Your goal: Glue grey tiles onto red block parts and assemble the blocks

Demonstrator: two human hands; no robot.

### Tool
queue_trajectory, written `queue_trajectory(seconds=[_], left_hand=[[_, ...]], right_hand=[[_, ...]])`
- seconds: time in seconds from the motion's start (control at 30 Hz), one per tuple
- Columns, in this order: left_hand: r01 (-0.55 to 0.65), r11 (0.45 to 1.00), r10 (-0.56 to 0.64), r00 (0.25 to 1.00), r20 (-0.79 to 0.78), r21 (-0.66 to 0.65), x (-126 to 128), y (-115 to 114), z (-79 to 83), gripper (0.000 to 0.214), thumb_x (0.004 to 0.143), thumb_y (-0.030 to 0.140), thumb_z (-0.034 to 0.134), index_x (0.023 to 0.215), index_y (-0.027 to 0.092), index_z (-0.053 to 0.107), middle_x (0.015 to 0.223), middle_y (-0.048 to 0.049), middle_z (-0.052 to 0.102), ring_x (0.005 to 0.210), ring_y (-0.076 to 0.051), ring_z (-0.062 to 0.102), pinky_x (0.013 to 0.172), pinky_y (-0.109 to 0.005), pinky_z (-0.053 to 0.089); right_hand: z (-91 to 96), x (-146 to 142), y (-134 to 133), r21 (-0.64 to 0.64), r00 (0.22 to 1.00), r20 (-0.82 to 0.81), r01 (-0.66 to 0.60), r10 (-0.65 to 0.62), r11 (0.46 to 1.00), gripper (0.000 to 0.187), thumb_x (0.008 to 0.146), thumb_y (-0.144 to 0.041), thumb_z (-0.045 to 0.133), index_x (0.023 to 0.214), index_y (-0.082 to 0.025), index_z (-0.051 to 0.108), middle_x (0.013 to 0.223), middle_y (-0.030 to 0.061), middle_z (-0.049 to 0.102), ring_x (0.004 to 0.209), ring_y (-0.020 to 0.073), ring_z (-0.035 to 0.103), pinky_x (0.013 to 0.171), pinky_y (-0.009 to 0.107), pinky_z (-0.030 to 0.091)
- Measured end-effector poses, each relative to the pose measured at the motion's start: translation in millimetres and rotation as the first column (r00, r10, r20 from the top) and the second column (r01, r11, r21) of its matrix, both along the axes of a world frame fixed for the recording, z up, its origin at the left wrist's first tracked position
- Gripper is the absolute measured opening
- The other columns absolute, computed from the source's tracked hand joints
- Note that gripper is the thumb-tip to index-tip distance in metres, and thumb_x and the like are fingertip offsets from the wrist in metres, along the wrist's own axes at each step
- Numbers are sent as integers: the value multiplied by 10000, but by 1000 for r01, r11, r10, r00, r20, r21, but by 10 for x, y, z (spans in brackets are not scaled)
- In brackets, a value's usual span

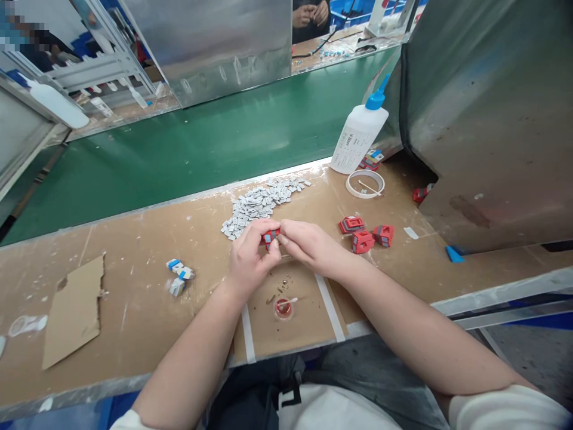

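My left hand (251,257) is closed around a small red toy vehicle body (270,237) with grey and light-blue window areas. The fingertips of my right hand (308,243) are pinched together against its right end; anything small between them is hidden. Just beyond my hands lies a heap of small grey-white rectangular pieces (255,204). Below them, a small clear cup (283,309) of reddish liquid has a white-tipped swab (290,301) leaning in it. To the right of my right hand sit several similar red toy bodies (362,241).
A white bottle with a blue nozzle (359,138) stands by a tape roll (365,184) at the back right. Blue-and-white blocks (179,275) and torn cardboard (76,313) lie left. A green conveyor belt (201,143) runs behind; a metal panel (487,131) bounds the right. Another person's hands (312,13) show across.
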State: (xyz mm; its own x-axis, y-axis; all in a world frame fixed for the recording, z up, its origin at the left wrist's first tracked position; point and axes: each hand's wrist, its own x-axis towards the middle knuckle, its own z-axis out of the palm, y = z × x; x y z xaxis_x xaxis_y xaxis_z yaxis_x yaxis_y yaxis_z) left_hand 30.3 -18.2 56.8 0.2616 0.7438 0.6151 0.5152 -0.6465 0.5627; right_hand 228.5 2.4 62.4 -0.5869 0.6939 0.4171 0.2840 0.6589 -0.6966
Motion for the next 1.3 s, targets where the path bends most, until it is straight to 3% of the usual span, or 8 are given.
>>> queue_trajectory(seconds=[0.13, 0.3, 0.47, 0.9, 1.1, 1.3], left_hand=[[15, 999, -15, 1000, 17, -40, 10, 1, 10, 265, 1008, 214, 571, 1261, 237, 643, 1197, -74, 756, 1097, -199, 744, 949, -328, 631], [37, 999, -37, 999, -11, 3, 6, 4, 54, 275, 1006, 188, 572, 1268, 238, 641, 1222, -74, 753, 1164, -206, 734, 1018, -336, 613], [29, 1000, -29, 999, -31, 3, 5, -16, 71, 270, 999, 172, 580, 1256, 233, 637, 1217, -80, 748, 1142, -203, 738, 983, -326, 623], [-45, 996, 49, 997, -54, 77, 17, -15, 58, 251, 962, 149, 611, 1198, 222, 654, 1163, -69, 762, 1084, -191, 752, 937, -301, 625], [14, 992, -15, 1000, -7, -124, 24, 20, 123, 270, 1002, 161, 571, 1242, 214, 683, 1213, -76, 762, 1116, -201, 746, 962, -319, 628], [131, 928, -95, 989, 116, -349, -11, 44, 102, 448, 971, 187, 589, 1415, 222, 633, 1391, -118, 713, 1234, -258, 724, 1026, -383, 631]], right_hand=[[1, 25, 31, 62, 999, 34, -10, 8, 998, 237, 1136, -295, 387, 908, -244, 428, 881, 29, 598, 766, 189, 513, 723, 316, 378], [37, 55, 35, 140, 995, 98, -20, 7, 990, 202, 1143, -285, 391, 971, -229, 480, 903, 44, 629, 791, 203, 538, 751, 328, 385], [43, 41, 6, 181, 991, 133, -2, -22, 984, 176, 1134, -261, 395, 1003, -219, 505, 903, 54, 634, 802, 212, 548, 755, 336, 391], [-28, -56, -42, -22, 999, -18, 42, -43, 999, 221, 1109, -276, 428, 891, -244, 409, 852, 4, 567, 749, 164, 530, 704, 284, 407], [-38, -2, 20, -66, 998, -10, 57, -58, 996, 188, 1121, -297, 408, 947, -240, 453, 885, 17, 605, 766, 178, 551, 714, 296, 417], [-23, 63, 60, -116, 999, -11, 37, -39, 993, 159, 1111, -282, 406, 1002, -223, 505, 954, 41, 631, 837, 193, 585, 770, 319, 441]])
